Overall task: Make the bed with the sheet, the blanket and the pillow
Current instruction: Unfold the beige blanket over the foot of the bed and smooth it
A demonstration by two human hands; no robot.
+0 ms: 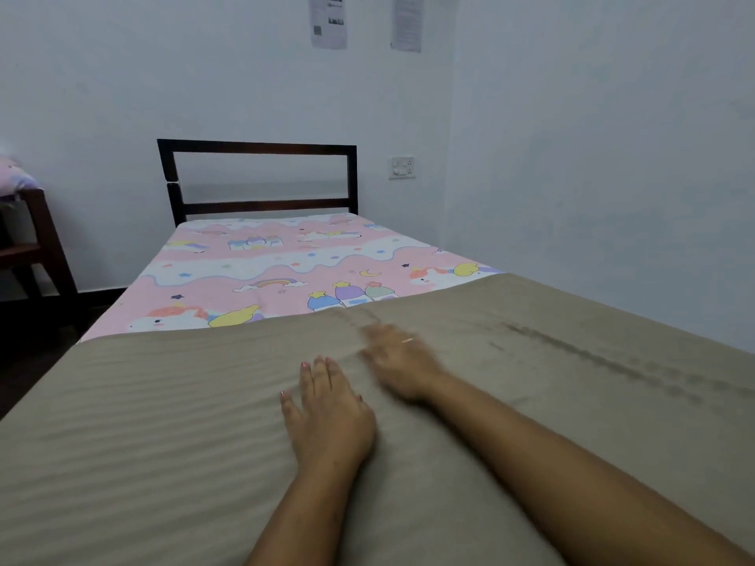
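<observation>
Under both my forearms lies the taupe ribbed blanket, spread across the near part of the bed. My left hand rests flat on it, fingers straight and close together, grasping nothing. My right hand is just ahead of the left and a little to its right, palm down on the same cloth. It is blurred, but the fingers look stretched out rather than curled, so it holds nothing either. Just beyond my right fingertips runs the blanket's top edge. Past that, the pink unicorn sheet lies smooth up to the dark headboard. Far to the left of my left hand a pink-and-lilac soft thing sits on a wooden stand. It may be the pillow, though I can't tell.

I judge the blanket soft, limp and fairly light, with a ribbed face that drags under my palms rather than slipping. Flat pressure should press out the faint crease ahead of my right hand. To shift the whole cloth I would pinch its top edge, since pulling from the middle would only bunch it.
</observation>
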